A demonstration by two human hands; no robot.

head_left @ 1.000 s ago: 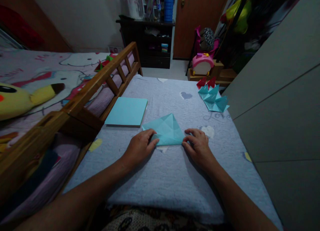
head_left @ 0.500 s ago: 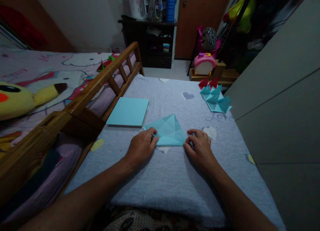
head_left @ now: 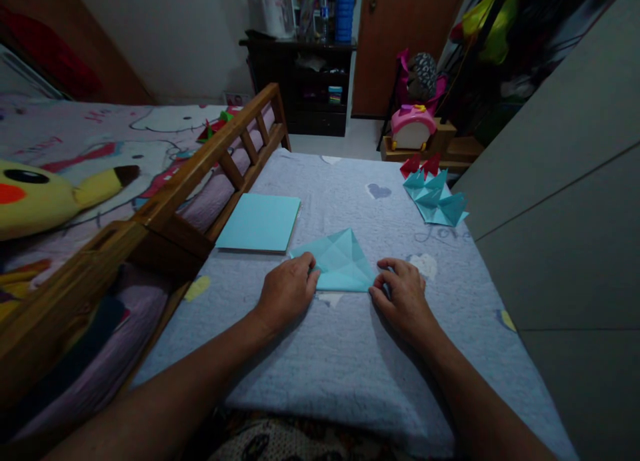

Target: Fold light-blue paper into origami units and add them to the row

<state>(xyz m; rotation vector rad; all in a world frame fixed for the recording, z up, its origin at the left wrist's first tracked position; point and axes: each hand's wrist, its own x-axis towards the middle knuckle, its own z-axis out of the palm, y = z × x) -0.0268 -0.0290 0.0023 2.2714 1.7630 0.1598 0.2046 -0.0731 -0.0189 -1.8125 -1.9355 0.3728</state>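
Observation:
A light-blue sheet of origami paper (head_left: 344, 260), creased and folded along its near edge, lies flat on the patterned bed cover (head_left: 335, 354). My left hand (head_left: 289, 289) covers its left end, with thumb and fingers closed on the paper there. At the right corner, my right hand (head_left: 399, 289) pinches the tip between thumb and fingertips. Beyond my left hand rests a square stack of light-blue paper (head_left: 260, 222). Several folded blue paper pieces (head_left: 436, 200) stand at the far right, with red folded paper (head_left: 419, 165) just behind them.
A wooden bed rail (head_left: 195, 164) runs along the left side, with a yellow plush toy (head_left: 40, 201) beyond it. A pale cabinet panel (head_left: 565, 201) borders the right. Past the far edge are a dark shelf unit (head_left: 300, 81) and a pink toy case (head_left: 413, 126).
The view has shifted very slightly. My left fingers have settled a little on the paper's left end; the paper and right hand stay nearly in place.

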